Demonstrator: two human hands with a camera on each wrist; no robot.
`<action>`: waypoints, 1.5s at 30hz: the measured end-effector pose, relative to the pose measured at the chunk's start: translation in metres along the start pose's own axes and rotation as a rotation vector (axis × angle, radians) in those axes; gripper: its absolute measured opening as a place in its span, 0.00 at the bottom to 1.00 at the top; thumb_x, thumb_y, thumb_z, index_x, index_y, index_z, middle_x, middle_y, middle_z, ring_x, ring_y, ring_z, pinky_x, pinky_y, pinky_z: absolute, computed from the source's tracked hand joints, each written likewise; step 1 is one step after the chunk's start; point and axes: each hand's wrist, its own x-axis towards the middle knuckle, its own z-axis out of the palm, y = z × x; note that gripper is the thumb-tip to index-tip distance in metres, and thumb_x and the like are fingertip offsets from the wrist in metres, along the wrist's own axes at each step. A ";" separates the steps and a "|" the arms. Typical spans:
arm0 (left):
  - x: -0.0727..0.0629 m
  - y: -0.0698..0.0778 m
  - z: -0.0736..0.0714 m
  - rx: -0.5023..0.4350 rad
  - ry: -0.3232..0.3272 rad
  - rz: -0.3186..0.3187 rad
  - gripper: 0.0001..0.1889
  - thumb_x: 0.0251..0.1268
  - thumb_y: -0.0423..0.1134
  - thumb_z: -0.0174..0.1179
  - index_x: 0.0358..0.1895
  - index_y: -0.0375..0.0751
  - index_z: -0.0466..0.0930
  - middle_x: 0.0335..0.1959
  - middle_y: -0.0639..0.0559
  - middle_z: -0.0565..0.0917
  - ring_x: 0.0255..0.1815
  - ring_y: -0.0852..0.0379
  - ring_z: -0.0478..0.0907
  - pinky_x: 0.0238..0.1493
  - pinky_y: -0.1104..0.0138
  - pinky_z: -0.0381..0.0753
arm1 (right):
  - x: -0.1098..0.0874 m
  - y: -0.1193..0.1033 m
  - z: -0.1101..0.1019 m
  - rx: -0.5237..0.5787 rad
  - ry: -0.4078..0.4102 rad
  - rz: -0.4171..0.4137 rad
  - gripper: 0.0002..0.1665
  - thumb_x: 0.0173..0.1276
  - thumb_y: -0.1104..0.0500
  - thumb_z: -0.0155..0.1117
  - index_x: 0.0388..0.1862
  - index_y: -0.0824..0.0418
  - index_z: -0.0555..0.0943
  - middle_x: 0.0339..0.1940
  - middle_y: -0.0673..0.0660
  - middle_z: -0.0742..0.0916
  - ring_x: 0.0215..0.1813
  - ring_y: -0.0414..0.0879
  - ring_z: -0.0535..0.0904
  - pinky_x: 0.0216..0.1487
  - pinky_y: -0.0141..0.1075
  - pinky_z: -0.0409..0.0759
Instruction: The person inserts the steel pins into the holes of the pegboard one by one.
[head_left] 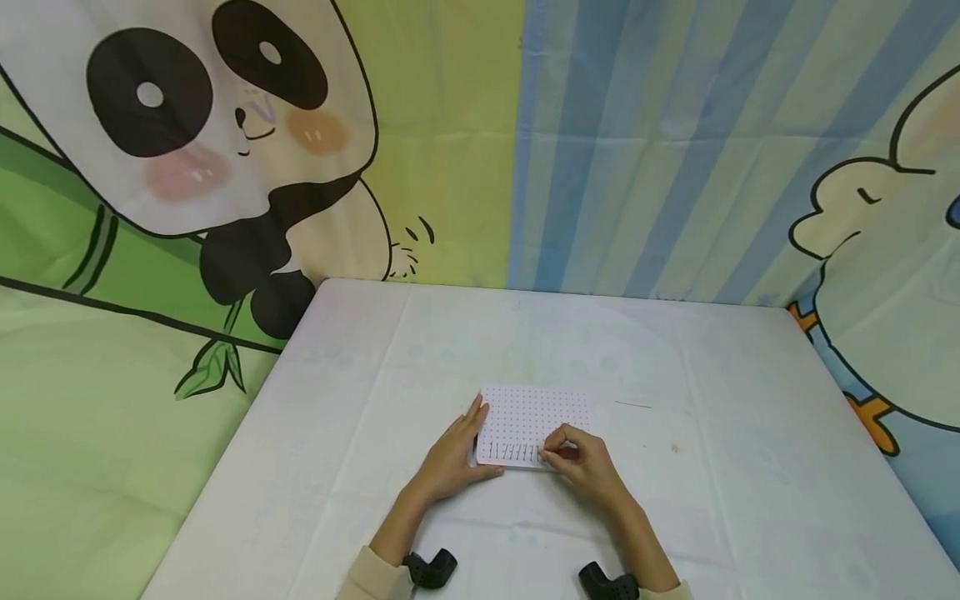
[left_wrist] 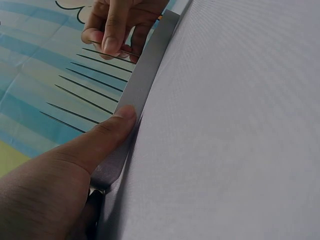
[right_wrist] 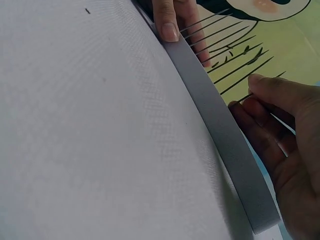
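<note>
A white pegboard point(head_left: 532, 408) with rows of small holes lies flat on the table. Along its front row stand several thin dark pins point(left_wrist: 90, 97), upright to slightly tilted. My left hand point(head_left: 453, 458) is at the board's front left corner, fingers extended along the left side. Its thumb point(left_wrist: 112, 130) presses on the grey front edge point(right_wrist: 220, 125). Over the front row, towards the right end, my right hand point(head_left: 588, 467) pinches another thin dark pin point(right_wrist: 244, 98) between thumb and fingertips. The pin's lower end is close to the board's top surface.
A long thin dark strand point(head_left: 633, 404) lies on the white tablecloth point(head_left: 750, 458) to the right of the board. Behind the table hangs a cartoon-printed backdrop point(head_left: 450, 167). Black wrist devices point(head_left: 431, 571) are worn on both wrists.
</note>
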 end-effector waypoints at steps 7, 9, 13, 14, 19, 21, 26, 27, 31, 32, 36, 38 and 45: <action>-0.001 0.001 -0.002 -0.009 0.000 -0.014 0.53 0.46 0.59 0.67 0.73 0.42 0.48 0.75 0.53 0.43 0.70 0.44 0.52 0.64 0.51 0.59 | 0.001 0.000 -0.001 -0.001 -0.036 0.059 0.08 0.52 0.76 0.66 0.25 0.69 0.76 0.29 0.62 0.83 0.35 0.54 0.81 0.35 0.39 0.82; -0.001 0.001 -0.002 -0.010 -0.008 -0.026 0.53 0.46 0.59 0.67 0.73 0.43 0.47 0.75 0.54 0.42 0.70 0.45 0.52 0.64 0.52 0.58 | 0.001 -0.001 -0.003 -0.004 -0.047 0.085 0.07 0.52 0.75 0.66 0.26 0.69 0.77 0.29 0.62 0.84 0.35 0.53 0.81 0.36 0.38 0.82; -0.001 0.001 -0.001 -0.013 -0.013 -0.033 0.53 0.46 0.59 0.67 0.73 0.44 0.47 0.75 0.55 0.41 0.70 0.45 0.51 0.65 0.53 0.57 | 0.002 -0.004 -0.008 0.015 -0.083 0.187 0.08 0.53 0.71 0.68 0.31 0.70 0.77 0.31 0.63 0.83 0.36 0.52 0.81 0.37 0.36 0.81; 0.000 0.001 -0.001 -0.013 -0.012 -0.032 0.53 0.46 0.59 0.67 0.73 0.44 0.47 0.75 0.55 0.41 0.70 0.45 0.51 0.65 0.53 0.57 | 0.002 -0.004 -0.010 0.030 -0.094 0.222 0.09 0.53 0.70 0.68 0.32 0.71 0.77 0.32 0.63 0.83 0.36 0.52 0.81 0.38 0.35 0.81; 0.001 0.000 0.000 0.000 -0.008 -0.021 0.53 0.46 0.60 0.66 0.73 0.43 0.47 0.75 0.54 0.42 0.70 0.44 0.52 0.65 0.52 0.58 | 0.000 0.005 -0.025 0.110 -0.132 0.320 0.20 0.52 0.67 0.71 0.43 0.72 0.75 0.36 0.66 0.81 0.39 0.56 0.79 0.40 0.34 0.80; 0.001 0.000 0.001 0.003 -0.010 -0.020 0.53 0.46 0.60 0.66 0.73 0.44 0.47 0.75 0.54 0.42 0.70 0.45 0.52 0.65 0.52 0.57 | -0.001 0.015 -0.034 0.119 -0.117 0.321 0.23 0.52 0.66 0.71 0.46 0.72 0.75 0.37 0.65 0.81 0.39 0.55 0.79 0.40 0.33 0.80; 0.001 0.000 0.001 0.003 -0.012 -0.027 0.54 0.46 0.60 0.66 0.73 0.44 0.47 0.75 0.55 0.41 0.70 0.45 0.51 0.65 0.52 0.57 | -0.001 0.040 -0.064 -0.010 0.054 0.289 0.17 0.57 0.65 0.67 0.45 0.70 0.77 0.37 0.63 0.82 0.40 0.46 0.79 0.40 0.29 0.78; 0.001 0.000 0.001 0.003 -0.010 -0.026 0.54 0.46 0.60 0.66 0.73 0.44 0.47 0.75 0.55 0.41 0.70 0.45 0.51 0.65 0.52 0.57 | -0.001 0.044 -0.071 -0.056 0.104 0.285 0.15 0.58 0.65 0.67 0.44 0.70 0.78 0.37 0.62 0.83 0.40 0.45 0.78 0.41 0.28 0.78; 0.000 0.000 0.001 0.006 -0.012 -0.023 0.54 0.46 0.60 0.66 0.73 0.44 0.47 0.75 0.54 0.41 0.70 0.45 0.51 0.66 0.53 0.56 | 0.000 0.063 -0.096 -0.257 0.282 0.331 0.10 0.61 0.59 0.65 0.39 0.65 0.81 0.37 0.58 0.85 0.40 0.35 0.77 0.43 0.22 0.73; 0.000 0.000 0.001 0.006 -0.015 -0.024 0.53 0.47 0.60 0.66 0.73 0.44 0.47 0.75 0.54 0.41 0.70 0.45 0.51 0.66 0.53 0.56 | 0.000 0.068 -0.102 -0.293 0.318 0.354 0.11 0.61 0.57 0.65 0.38 0.63 0.82 0.37 0.56 0.85 0.39 0.33 0.77 0.43 0.21 0.73; -0.001 -0.001 0.002 0.002 -0.018 -0.023 0.53 0.47 0.60 0.66 0.73 0.44 0.47 0.75 0.54 0.41 0.70 0.45 0.51 0.65 0.53 0.57 | -0.003 0.089 -0.117 -0.364 0.389 0.419 0.14 0.61 0.51 0.64 0.39 0.60 0.82 0.38 0.54 0.85 0.37 0.30 0.76 0.39 0.21 0.72; -0.002 0.000 0.002 -0.002 -0.015 -0.020 0.53 0.47 0.59 0.67 0.73 0.44 0.47 0.75 0.54 0.42 0.70 0.45 0.51 0.65 0.53 0.57 | -0.006 0.098 -0.120 -0.389 0.382 0.426 0.15 0.61 0.50 0.65 0.39 0.59 0.83 0.38 0.53 0.85 0.37 0.30 0.76 0.38 0.21 0.72; 0.000 -0.001 0.001 0.009 -0.006 -0.010 0.53 0.47 0.60 0.66 0.73 0.43 0.47 0.75 0.54 0.42 0.70 0.45 0.51 0.65 0.53 0.58 | -0.007 0.107 -0.119 -0.513 0.291 0.359 0.08 0.57 0.54 0.68 0.35 0.56 0.85 0.37 0.51 0.84 0.39 0.40 0.75 0.38 0.25 0.71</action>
